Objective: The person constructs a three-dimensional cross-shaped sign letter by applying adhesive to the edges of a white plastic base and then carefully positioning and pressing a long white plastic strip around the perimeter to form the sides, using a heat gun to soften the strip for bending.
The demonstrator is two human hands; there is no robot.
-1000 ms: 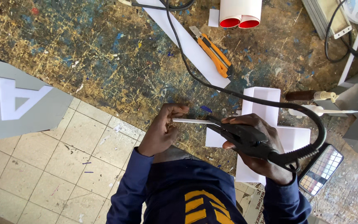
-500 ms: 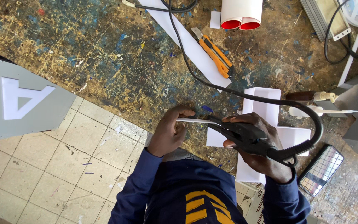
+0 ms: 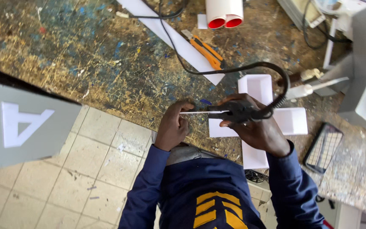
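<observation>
Head view, looking straight down at a paint-stained worktop point(image 3: 85, 55).

Left hand point(image 3: 173, 127), centre of frame: fingers closed on the near end of a thin white stick point(image 3: 200, 113), held level just above the worktop edge.

Right hand point(image 3: 255, 127), just right of centre: wrapped tight around a black corded tool point(image 3: 238, 111), whose nose meets the stick. Its black cable point(image 3: 234, 70) loops up and right, then runs to the top of the frame. The two hands are near each other, joined only by the stick.

Under the right hand: a white cross-shaped sheet point(image 3: 291, 121) lying flat. Upper centre: an orange utility knife point(image 3: 206, 50) on a long white strip point(image 3: 178, 40); above it, two white tubes with red ends point(image 3: 224, 12). Right edge: a dark calculator-like device point(image 3: 323, 148). Left of frame: a grey panel with a white letter shape point(image 3: 22, 127), over tiled floor point(image 3: 94, 169).
</observation>
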